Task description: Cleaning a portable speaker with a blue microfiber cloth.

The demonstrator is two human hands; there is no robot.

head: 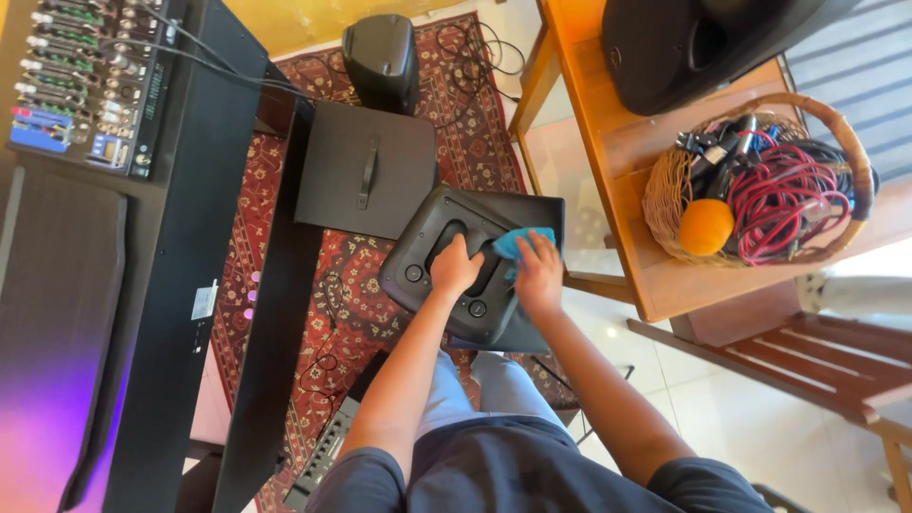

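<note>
My left hand [456, 269] grips the black speaker [470, 271] handle, my right hand [539, 277] just beside it presses a blue cloth [518, 242] on top

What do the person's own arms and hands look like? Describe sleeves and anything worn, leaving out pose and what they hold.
Both forearms are bare up to short, dark blue-grey sleeves that end above the elbows. The left hand and the right hand wear no gloves. No watch, bracelet or ring can be made out on either wrist or hand.
</note>
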